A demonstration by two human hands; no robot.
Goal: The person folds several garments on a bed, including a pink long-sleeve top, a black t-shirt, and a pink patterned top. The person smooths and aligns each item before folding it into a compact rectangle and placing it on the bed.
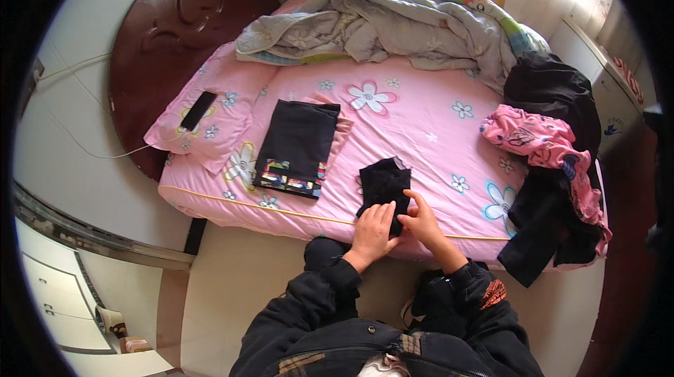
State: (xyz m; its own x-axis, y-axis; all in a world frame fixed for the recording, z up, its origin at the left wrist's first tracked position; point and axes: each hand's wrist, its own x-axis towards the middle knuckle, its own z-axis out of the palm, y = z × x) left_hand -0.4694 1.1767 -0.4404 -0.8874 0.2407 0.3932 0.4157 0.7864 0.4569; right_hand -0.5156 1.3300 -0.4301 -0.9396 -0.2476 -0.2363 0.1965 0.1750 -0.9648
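Note:
A small black cloth garment (384, 182) lies bunched on the pink flowered bed sheet (421, 113), close to the bed's near edge. Flat on its lower left part rests my left hand (373, 230). My right hand (420, 218) is at its lower right edge, thumb and index finger apart; whether cloth is pinched there I cannot tell. To the left lies a folded black garment (300, 140) with a colourful patterned trim, over a folded pink cloth (342, 132).
A dark phone-like slab (198, 111) lies on the pink pillow (226, 79), a cable beside it. A rumpled grey quilt (368, 29) lines the far side. Black clothes (550, 82) and a pink patterned garment (542, 137) are heaped at the right edge.

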